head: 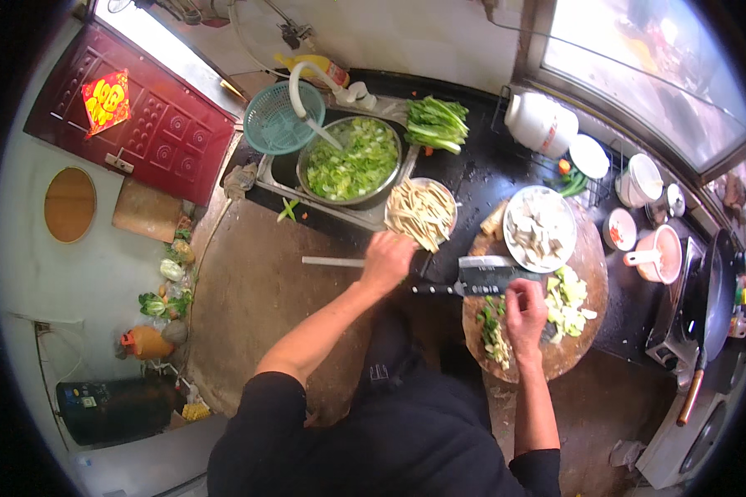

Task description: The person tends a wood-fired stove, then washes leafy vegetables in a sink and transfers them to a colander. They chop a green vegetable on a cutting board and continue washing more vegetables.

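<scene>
My left hand (388, 264) is at the near rim of a bowl heaped with pale tan strips (419, 210), possibly dried tofu. Its fingertips touch or nearly touch the strips, and whether they pinch any is hidden. Over the round wooden chopping board (587, 248) hovers my right hand (525, 310), fingers curled, next to a cleaver (494, 278) lying with its black handle to the left. I cannot tell whether those fingers hold anything. Chopped green onion and garlic (494, 332) lie left of this hand, cut pale-green vegetable pieces (569, 301) right of it. A plate of whitish chunks (539, 230) rests on the board's far side.
A metal basin of chopped greens (354, 161) sits in the sink under a white faucet (298, 93), beside a teal colander (280, 118). Leafy greens (436, 124) lie on the black counter. Rightward are a pink ladle cup (659, 255), a small bowl (620, 228) and a wok (718, 298).
</scene>
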The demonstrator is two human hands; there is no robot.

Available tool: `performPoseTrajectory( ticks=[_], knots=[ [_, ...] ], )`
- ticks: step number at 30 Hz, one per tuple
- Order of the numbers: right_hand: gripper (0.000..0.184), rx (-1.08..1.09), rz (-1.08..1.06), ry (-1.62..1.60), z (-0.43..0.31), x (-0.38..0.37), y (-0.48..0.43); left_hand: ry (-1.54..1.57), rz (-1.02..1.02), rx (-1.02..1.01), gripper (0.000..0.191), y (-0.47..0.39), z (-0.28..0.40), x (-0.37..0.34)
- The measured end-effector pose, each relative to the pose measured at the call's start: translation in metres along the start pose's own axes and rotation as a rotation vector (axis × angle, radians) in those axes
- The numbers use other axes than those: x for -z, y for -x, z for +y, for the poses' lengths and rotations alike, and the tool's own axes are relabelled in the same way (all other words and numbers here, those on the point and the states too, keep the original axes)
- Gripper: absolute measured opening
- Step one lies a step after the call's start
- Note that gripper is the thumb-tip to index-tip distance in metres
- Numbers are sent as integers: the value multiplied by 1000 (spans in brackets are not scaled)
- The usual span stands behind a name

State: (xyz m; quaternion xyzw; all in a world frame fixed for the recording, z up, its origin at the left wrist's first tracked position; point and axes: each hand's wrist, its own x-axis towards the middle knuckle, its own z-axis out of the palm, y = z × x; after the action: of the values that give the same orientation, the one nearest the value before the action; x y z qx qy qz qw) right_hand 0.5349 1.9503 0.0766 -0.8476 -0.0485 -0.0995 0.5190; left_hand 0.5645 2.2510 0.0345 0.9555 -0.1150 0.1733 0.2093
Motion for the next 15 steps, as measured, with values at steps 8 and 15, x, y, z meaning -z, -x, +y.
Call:
performPoseTrajectory(
  ticks=[8, 15],
  knots=[
    [12, 213, -226, -35, -68, -208, -107, 21, -33, 545, 35, -39, -211, 47],
    [48, 513, -304, 348, -83, -384, -281, 334, -265, 649, 35, -55, -301, 72]
  ],
)
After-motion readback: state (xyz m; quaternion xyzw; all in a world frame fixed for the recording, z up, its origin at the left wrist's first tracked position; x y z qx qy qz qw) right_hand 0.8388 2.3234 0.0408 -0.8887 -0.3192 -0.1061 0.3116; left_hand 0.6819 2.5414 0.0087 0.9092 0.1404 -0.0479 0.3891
